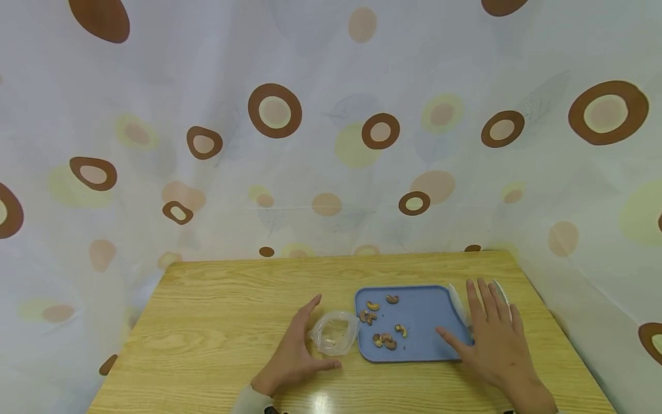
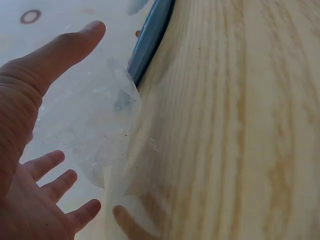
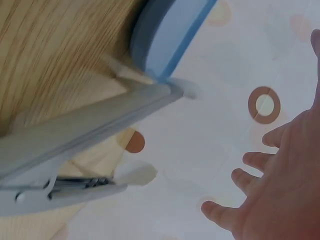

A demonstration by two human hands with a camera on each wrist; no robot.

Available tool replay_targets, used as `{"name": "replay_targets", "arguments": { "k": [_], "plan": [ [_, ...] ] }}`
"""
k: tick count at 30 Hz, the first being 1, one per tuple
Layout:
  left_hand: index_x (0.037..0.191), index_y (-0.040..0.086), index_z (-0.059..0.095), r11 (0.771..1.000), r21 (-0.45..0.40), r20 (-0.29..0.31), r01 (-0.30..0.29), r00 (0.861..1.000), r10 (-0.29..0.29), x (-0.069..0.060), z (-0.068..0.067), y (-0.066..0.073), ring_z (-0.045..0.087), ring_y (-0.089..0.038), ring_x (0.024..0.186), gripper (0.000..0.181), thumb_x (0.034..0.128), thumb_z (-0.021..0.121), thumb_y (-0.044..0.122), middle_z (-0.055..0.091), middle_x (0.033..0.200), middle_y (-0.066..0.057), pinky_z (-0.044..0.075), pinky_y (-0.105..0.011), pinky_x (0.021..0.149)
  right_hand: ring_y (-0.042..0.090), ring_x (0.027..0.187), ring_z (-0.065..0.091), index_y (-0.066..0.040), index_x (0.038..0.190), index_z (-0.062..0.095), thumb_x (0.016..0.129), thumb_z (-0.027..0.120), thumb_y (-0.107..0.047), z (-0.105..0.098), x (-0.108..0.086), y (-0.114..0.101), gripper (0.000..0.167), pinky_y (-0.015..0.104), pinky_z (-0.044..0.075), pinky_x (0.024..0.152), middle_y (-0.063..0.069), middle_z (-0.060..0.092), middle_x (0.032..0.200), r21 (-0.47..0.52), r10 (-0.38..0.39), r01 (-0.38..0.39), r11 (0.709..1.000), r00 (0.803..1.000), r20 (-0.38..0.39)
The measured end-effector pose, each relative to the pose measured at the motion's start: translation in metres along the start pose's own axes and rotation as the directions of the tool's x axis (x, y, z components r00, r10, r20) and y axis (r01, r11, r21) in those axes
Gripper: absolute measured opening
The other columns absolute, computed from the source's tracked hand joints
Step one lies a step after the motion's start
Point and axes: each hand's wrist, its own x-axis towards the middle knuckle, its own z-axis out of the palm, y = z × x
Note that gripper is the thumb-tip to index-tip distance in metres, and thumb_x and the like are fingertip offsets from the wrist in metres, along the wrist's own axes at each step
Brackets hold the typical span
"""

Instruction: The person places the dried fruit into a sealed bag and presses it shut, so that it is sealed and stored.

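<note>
A clear plastic bag [image 1: 338,348] stands on the table with its mouth spread, against the left edge of a blue tray [image 1: 424,310]. My left hand [image 1: 292,353] is spread beside the bag, thumb and fingers apart; in the left wrist view the bag [image 2: 97,137] lies beyond the fingers. Several cashews in brown skins [image 1: 385,340] lie on the left half of the tray. Over the tray's right edge my right hand [image 1: 499,345] hovers with fingers spread. Partly hidden under it is a pale two-armed hinged tool [image 3: 95,120], its exact kind unclear.
The wooden table [image 1: 222,322] runs back to a white curtain [image 1: 315,167] printed with brown rings, which also closes in both sides. Small dark crumbs lie on the tray.
</note>
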Motion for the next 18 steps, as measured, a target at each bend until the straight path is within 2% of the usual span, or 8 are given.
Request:
{"name": "replay_targets", "arguments": {
  "k": [2,5,7,11,14,16,18],
  "plan": [
    [0.172,0.046,0.022,0.999,-0.036,-0.002,0.007,1.0,-0.007,0.001,0.002,-0.003,0.032,-0.033,0.166,0.132,0.0695,0.106,0.041,0.034,0.179,-0.005,0.031,-0.064,0.13,0.05,0.168,0.009,-0.012,0.177,-0.002,0.099,0.065,-0.071,-0.002,-0.002,0.007,0.118,0.08,0.003,0.128,0.024,0.007,0.183,0.008,0.022,-0.022,1.0,1.0,0.012],
    [0.171,0.046,0.025,0.996,-0.092,0.006,0.004,1.0,-0.004,0.004,0.004,-0.005,0.036,-0.033,0.164,0.128,0.0713,0.105,0.039,0.035,0.178,-0.005,0.036,-0.06,0.128,0.052,0.168,0.006,-0.011,0.177,-0.004,0.101,0.063,-0.071,-0.004,-0.005,0.015,0.118,0.08,-0.001,0.127,0.027,0.006,0.183,0.026,0.055,-0.056,0.998,0.998,0.039],
    [0.171,0.045,0.026,0.991,-0.134,0.018,0.006,1.0,-0.003,0.006,0.006,-0.005,0.04,-0.034,0.161,0.126,0.0728,0.105,0.035,0.035,0.179,-0.005,0.041,-0.054,0.125,0.055,0.166,0.01,-0.009,0.177,-0.003,0.101,0.063,-0.071,-0.005,-0.006,0.02,0.118,0.082,0.006,0.125,0.029,0.008,0.181,0.032,0.068,-0.07,0.997,0.996,0.057],
    [0.172,0.038,0.029,0.984,-0.178,0.037,0.005,0.999,0.001,0.008,0.009,-0.007,0.049,-0.034,0.153,0.125,0.0732,0.105,0.031,0.035,0.179,-0.005,0.047,-0.04,0.118,0.061,0.153,0.03,-0.002,0.175,0.005,0.101,0.067,-0.068,-0.004,-0.007,0.03,0.118,0.082,0.027,0.115,0.038,0.026,0.173,0.02,0.064,-0.065,0.998,0.996,0.068],
    [0.173,0.029,0.031,0.986,-0.166,0.036,-0.013,0.999,0.02,0.009,0.012,-0.008,0.052,-0.03,0.149,0.126,0.0719,0.105,0.032,0.037,0.177,-0.005,0.046,-0.039,0.118,0.064,0.143,0.04,0.005,0.173,0.013,0.1,0.072,-0.063,-0.002,-0.009,0.036,0.116,0.08,0.037,0.109,0.042,0.036,0.164,0.01,0.049,-0.049,0.999,0.998,0.044],
    [0.173,0.023,0.032,0.99,-0.136,0.027,-0.033,0.999,0.037,0.011,0.014,-0.009,0.052,-0.027,0.147,0.126,0.0712,0.106,0.034,0.04,0.175,-0.005,0.045,-0.04,0.119,0.065,0.14,0.041,0.007,0.171,0.016,0.099,0.074,-0.061,-0.001,-0.011,0.04,0.115,0.081,0.039,0.106,0.044,0.037,0.162,0.009,0.057,-0.057,0.998,0.998,0.035],
    [0.172,0.022,0.034,0.992,-0.115,0.023,-0.051,0.998,0.054,0.012,0.015,-0.008,0.051,-0.025,0.149,0.125,0.0709,0.106,0.036,0.042,0.174,-0.005,0.044,-0.043,0.122,0.067,0.139,0.041,0.009,0.17,0.016,0.099,0.074,-0.061,-0.001,-0.013,0.044,0.116,0.082,0.039,0.105,0.046,0.036,0.161,0.004,0.08,-0.081,0.997,0.996,0.04]
  ]
}}
